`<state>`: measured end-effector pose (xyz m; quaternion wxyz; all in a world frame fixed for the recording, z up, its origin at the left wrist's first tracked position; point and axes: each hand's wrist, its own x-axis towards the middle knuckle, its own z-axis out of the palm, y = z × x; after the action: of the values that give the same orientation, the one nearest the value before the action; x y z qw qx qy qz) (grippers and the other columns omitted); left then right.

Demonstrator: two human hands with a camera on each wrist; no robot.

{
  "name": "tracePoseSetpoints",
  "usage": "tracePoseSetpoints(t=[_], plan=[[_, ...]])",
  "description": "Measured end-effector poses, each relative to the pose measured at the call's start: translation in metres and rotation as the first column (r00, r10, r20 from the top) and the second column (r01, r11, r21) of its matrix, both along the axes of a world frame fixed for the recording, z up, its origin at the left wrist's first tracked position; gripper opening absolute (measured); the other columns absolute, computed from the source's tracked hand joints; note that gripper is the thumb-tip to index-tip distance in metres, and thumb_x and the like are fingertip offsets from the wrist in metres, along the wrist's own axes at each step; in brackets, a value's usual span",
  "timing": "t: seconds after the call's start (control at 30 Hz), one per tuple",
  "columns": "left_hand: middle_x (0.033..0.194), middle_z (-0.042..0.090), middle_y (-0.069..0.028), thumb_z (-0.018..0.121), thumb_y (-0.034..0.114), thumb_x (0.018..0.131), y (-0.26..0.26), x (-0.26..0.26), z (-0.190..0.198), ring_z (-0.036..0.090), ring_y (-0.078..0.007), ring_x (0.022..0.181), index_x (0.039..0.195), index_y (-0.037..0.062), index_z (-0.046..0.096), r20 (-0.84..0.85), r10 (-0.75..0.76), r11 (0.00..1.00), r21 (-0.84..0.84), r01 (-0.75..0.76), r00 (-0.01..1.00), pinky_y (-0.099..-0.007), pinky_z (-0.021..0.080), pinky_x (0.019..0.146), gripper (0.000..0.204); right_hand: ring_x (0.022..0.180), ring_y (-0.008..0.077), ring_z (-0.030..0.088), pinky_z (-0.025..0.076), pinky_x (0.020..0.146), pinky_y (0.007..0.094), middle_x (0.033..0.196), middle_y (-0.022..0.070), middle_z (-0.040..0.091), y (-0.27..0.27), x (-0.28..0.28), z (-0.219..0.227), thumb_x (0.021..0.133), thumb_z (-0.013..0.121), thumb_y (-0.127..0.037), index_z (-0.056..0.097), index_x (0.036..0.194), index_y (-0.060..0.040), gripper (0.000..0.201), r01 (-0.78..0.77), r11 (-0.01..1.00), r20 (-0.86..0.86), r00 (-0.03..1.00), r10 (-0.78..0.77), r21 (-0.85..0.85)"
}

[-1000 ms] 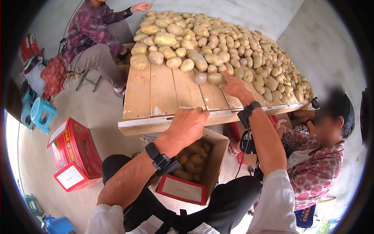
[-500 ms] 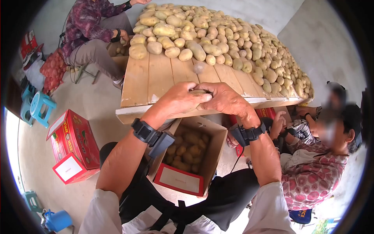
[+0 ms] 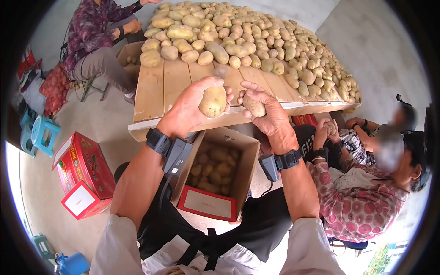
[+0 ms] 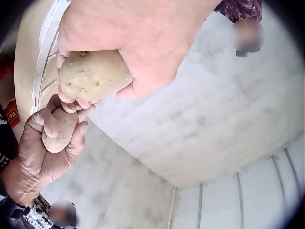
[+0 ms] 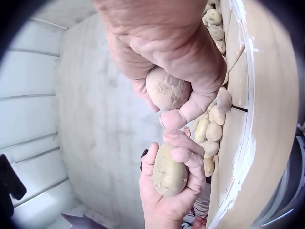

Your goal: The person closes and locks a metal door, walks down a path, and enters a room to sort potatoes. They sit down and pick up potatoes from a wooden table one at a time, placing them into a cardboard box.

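Note:
My left hand (image 3: 187, 106) grips a large yellowish potato (image 3: 213, 101), thumb over its top and fingers round its side. In the left wrist view this potato (image 4: 93, 75) shows small dark eyes on smooth skin. Beside it, my right hand (image 3: 273, 113) holds a smaller, browner potato (image 3: 254, 106) between thumb and curled fingers. Rough, scabby skin marks that smaller potato (image 5: 167, 88) in the right wrist view. Both hands are raised over the near edge of the wooden table (image 3: 176, 87), above an open carton (image 3: 250, 158) partly filled with potatoes (image 3: 213, 167).
A big heap of potatoes (image 3: 256, 41) covers the table's far part. One red apple carton (image 3: 87, 169) stands on the floor at left, near blue stools (image 3: 44, 133). Other people sit at the right (image 3: 357, 197) and far left (image 3: 96, 50).
My right hand came back from the heap to meet the left. Now the hands have drawn apart, one potato in each. The left hand was a closed fist near the table edge earlier.

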<state>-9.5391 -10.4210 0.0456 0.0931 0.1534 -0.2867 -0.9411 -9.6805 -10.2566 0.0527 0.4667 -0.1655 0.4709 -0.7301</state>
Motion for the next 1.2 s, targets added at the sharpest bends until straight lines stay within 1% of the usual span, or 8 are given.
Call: tracePoseSetpoints(t=[0.3, 0.37, 0.5, 0.57, 0.6, 0.7, 1.0, 1.2], plan=[[0.084, 0.064, -0.0076, 0.064, 0.026, 0.095, -0.013, 0.002, 0.003, 0.066, -0.0168, 0.081, 0.098, 0.0051, 0.061, 0.035, 0.214, 0.71, -0.692, -0.131, 0.976, -0.0304, 0.052, 0.066, 0.021, 0.069, 0.0186, 0.059, 0.036, 0.046, 0.0283, 0.084, 0.0073, 0.062, 0.015, -0.002, -0.005, 0.096, 0.057, -0.019, 0.061, 0.109, -0.0032, 0.021, 0.21, 0.978, -0.127, 0.97, -0.207, 0.008], [0.084, 0.064, -0.0051, 0.064, 0.031, 0.095, -0.019, 0.002, 0.007, 0.064, -0.0165, 0.075, 0.104, 0.0007, 0.064, -0.04, 0.483, -0.073, -0.997, -0.006, 0.875, -0.0317, 0.05, 0.067, 0.031, 0.069, 0.0178, 0.06, 0.037, 0.046, 0.0289, 0.085, 0.0081, 0.063, 0.022, -0.001, -0.003, 0.098, 0.056, -0.022, 0.061, 0.108, -0.0023, 0.023, 0.229, 0.97, -0.22, 0.953, -0.207, 0.081], [0.084, 0.064, -0.0037, 0.062, 0.034, 0.097, -0.027, -0.001, -0.004, 0.061, -0.0121, 0.079, 0.096, 0.0029, 0.064, 0.035, 0.539, -0.092, -0.991, 0.1, 0.842, -0.0285, 0.047, 0.072, 0.031, 0.072, 0.0162, 0.06, 0.043, 0.052, 0.0286, 0.085, 0.0074, 0.065, 0.042, 0.003, -0.02, 0.094, 0.061, -0.023, 0.067, 0.107, -0.002, 0.025, 0.138, 0.969, -0.239, 0.967, -0.087, 0.205], [0.094, 0.067, -0.0237, 0.053, 0.022, 0.094, -0.031, -0.007, -0.005, 0.065, -0.0372, 0.09, 0.097, -0.0026, 0.062, -0.164, 0.53, -0.118, -0.986, -0.119, 0.832, -0.0439, 0.049, 0.083, 0.027, 0.08, 0.0141, 0.06, 0.044, 0.058, 0.026, 0.094, 0.0055, 0.064, 0.047, 0.007, -0.025, 0.093, 0.064, -0.025, 0.064, 0.117, 0.0013, 0.035, 0.033, 0.927, -0.472, 0.867, 0.16, 0.374], [0.092, 0.067, -0.0203, 0.049, 0.028, 0.098, -0.037, -0.004, -0.004, 0.064, -0.0317, 0.088, 0.093, -0.0015, 0.062, -0.214, 0.439, -0.422, -0.907, -0.009, 0.873, -0.0411, 0.049, 0.081, 0.033, 0.087, 0.0142, 0.06, 0.048, 0.073, 0.0269, 0.099, 0.0057, 0.066, 0.049, 0.007, -0.027, 0.09, 0.066, -0.024, 0.065, 0.12, 0.0015, 0.04, -0.016, 0.881, -0.464, 0.845, 0.265, 0.474], [0.088, 0.065, -0.0119, 0.05, 0.03, 0.101, -0.033, -0.006, -0.006, 0.061, -0.0229, 0.084, 0.093, 0.0013, 0.062, -0.014, 0.462, 0.083, -0.995, -0.059, 0.887, -0.0363, 0.048, 0.077, 0.032, 0.097, 0.0156, 0.06, 0.047, 0.089, 0.0293, 0.104, 0.0074, 0.067, 0.045, 0.021, -0.039, 0.089, 0.065, -0.022, 0.066, 0.12, 0.0006, 0.038, 0.085, 0.882, -0.61, 0.752, 0.249, 0.464], [0.089, 0.063, -0.0005, 0.054, 0.026, 0.103, -0.015, -0.004, 0.001, 0.058, -0.0108, 0.084, 0.104, 0.0075, 0.066, 0.081, 0.284, 0.675, -0.725, -0.139, 0.955, -0.0279, 0.049, 0.075, 0.022, 0.106, 0.0229, 0.068, 0.051, 0.09, 0.0345, 0.11, 0.0138, 0.071, 0.058, -0.009, -0.016, 0.094, 0.057, -0.017, 0.065, 0.116, 0.0024, 0.031, 0.275, 0.959, -0.427, 0.877, -0.22, 0.072], [0.084, 0.063, -0.0027, 0.06, 0.034, 0.098, 0.012, -0.005, -0.032, 0.059, -0.0128, 0.079, 0.101, 0.0028, 0.064, 0.024, -0.131, 0.452, -0.888, 0.081, 0.991, -0.0279, 0.047, 0.073, 0.031, 0.106, 0.0242, 0.068, 0.051, 0.089, 0.0334, 0.111, 0.015, 0.07, 0.071, -0.014, -0.027, 0.097, 0.052, -0.014, 0.061, 0.119, 0.0042, 0.03, 0.358, 0.933, -0.377, 0.87, -0.319, 0.036]])
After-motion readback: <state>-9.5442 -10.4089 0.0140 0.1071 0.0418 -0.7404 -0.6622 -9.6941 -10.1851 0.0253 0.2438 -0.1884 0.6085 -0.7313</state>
